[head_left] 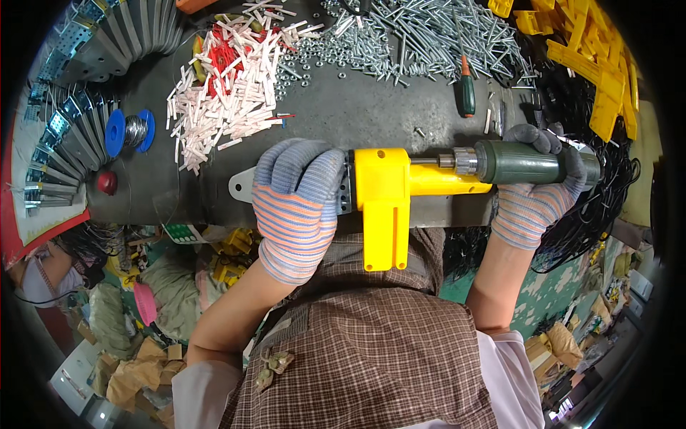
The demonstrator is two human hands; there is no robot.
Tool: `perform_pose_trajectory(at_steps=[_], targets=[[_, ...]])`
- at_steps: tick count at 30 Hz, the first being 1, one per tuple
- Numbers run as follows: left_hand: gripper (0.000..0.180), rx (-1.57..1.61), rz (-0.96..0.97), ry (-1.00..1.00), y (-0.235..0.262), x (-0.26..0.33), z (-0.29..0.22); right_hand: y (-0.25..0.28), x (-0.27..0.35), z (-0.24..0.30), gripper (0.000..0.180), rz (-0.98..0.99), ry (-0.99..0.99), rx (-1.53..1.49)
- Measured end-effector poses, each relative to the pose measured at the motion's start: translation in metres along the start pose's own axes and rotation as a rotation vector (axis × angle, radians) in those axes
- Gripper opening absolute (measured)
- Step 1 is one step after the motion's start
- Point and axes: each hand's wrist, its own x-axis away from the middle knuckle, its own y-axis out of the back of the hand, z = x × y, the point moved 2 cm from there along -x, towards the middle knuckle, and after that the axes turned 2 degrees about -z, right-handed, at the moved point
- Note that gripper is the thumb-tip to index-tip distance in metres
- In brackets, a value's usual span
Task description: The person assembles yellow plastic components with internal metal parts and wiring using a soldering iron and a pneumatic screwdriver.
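My left hand has its fingers closed over the yellow plastic part at the tabletop edge; my right hand grips the green power screwdriver driving into it.

Dark workbench, white sticks, screws, green screwdriver, wire spool

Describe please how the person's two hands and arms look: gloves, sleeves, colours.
The left hand and the right hand each wear a knitted glove, grey-blue with thin orange and pink stripes. The forearms are bare. Pale pink short sleeves end near the elbows, under a brown checked apron.
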Motion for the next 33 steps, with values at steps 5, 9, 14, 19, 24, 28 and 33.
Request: perform_pose_trajectory(at_steps=[5, 9, 14, 19, 24, 28, 33], targets=[[0.038, -0.001, 0.004, -0.007, -0.001, 0.000, 0.000, 0.005, -0.004, 0.004, 0.017, -0.004, 0.009, 0.003], [0.035, -0.002, -0.013, -0.013, -0.002, 0.001, 0.001, 0.000, 0.000, 0.001, 0.018, -0.008, 0.036, 0.006], [0.033, -0.028, -0.039, -0.002, -0.006, 0.001, 0.001, -0.012, 0.006, -0.006, 0.030, -0.014, 0.064, 0.010], [0.023, 0.052, -0.031, 0.091, 0.000, -0.001, 0.003, -0.020, 0.009, -0.002, 0.037, 0.001, 0.084, 0.023], [0.023, 0.247, -0.037, 0.152, 0.019, 0.014, 0.005, -0.011, 0.034, 0.015, 0.047, 0.054, 0.069, -0.055], [0.027, 0.119, 0.092, 0.037, 0.013, 0.029, 0.001, 0.002, 0.044, 0.016, 0.052, 0.022, 0.059, -0.021], [0.026, 0.091, 0.049, 0.020, 0.005, 0.029, 0.002, 0.010, 0.043, 0.011, 0.039, -0.101, 0.086, 0.045]])
